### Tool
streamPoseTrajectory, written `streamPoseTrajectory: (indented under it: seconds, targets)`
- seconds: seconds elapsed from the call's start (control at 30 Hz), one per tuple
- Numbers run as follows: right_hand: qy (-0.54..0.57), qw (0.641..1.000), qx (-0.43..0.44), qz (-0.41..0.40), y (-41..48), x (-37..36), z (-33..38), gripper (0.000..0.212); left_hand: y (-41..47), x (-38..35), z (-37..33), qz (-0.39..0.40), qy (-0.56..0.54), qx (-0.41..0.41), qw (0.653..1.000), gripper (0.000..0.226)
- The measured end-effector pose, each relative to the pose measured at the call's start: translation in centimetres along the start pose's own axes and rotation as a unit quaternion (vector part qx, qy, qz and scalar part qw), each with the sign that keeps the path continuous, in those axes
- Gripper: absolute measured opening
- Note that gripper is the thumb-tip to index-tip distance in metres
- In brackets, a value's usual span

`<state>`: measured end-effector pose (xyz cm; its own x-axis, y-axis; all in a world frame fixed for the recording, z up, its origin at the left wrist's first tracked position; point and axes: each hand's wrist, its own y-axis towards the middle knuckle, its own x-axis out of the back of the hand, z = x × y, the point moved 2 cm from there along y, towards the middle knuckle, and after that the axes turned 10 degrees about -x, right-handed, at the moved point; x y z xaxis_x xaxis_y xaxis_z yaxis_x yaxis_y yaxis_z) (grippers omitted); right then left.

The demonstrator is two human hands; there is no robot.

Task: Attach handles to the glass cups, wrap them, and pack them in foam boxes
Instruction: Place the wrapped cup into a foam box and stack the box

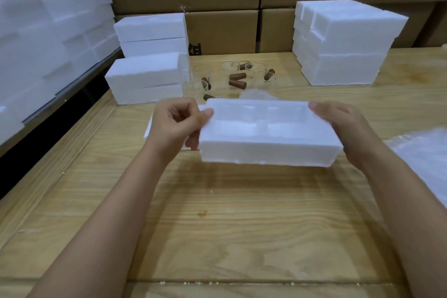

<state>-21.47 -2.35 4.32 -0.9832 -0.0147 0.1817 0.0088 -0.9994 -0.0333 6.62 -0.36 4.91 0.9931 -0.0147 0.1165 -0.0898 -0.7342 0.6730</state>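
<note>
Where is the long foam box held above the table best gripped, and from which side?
Grip the foam box by its two short ends, one hand from each side, as the left hand and right hand do now. It is long, shallow and open on top, so end grips should keep it level and leave the top free.

The left hand (174,126) and right hand (348,128) are bare. So are the left forearm (116,213) and right forearm (396,201), uncovered along the whole length in view. The slim fingers (188,106) end in short, plain nails, and both thumbnails are trimmed close and rounded.
</note>
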Motion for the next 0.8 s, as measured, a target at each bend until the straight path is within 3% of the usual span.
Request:
streamPoseTrajectory:
  seconds: [0.1,0.23,0.33,0.53,0.6,0.7,0.8]
  targets:
    - [-0.037,0.995,-0.067,0.062,-0.1,1.8,-0.8,0.045,-0.8,-0.9,0.6,0.068,-0.004,0.057,0.996,0.032]
    - [-0.123,0.982,-0.123,0.078,0.0,2.0,-2.0,0.030,-1.6,-1.5,1.3,0.128,0.050,0.112,0.984,0.029]
    - [-0.232,0.970,-0.072,0.026,0.4,1.1,-2.6,0.013,-2.2,-1.7,1.8,0.150,0.087,0.158,0.972,0.028]
    - [-0.318,0.948,-0.015,0.008,0.6,0.0,-2.4,0.014,-2.0,-1.3,2.2,0.144,0.129,0.136,0.972,0.034]
    - [-0.276,0.959,0.025,-0.063,1.0,0.1,-1.9,0.018,-1.7,-1.2,2.1,0.112,0.141,0.101,0.978,0.038]
    - [-0.169,0.966,0.066,-0.187,2.6,0.2,-0.8,0.014,-0.6,-1.0,1.8,-0.015,0.170,0.035,0.985,0.037]
    - [-0.197,0.974,-0.001,-0.111,5.4,-0.7,-0.5,0.025,1.3,-1.4,2.2,-0.057,0.250,0.010,0.966,0.027]
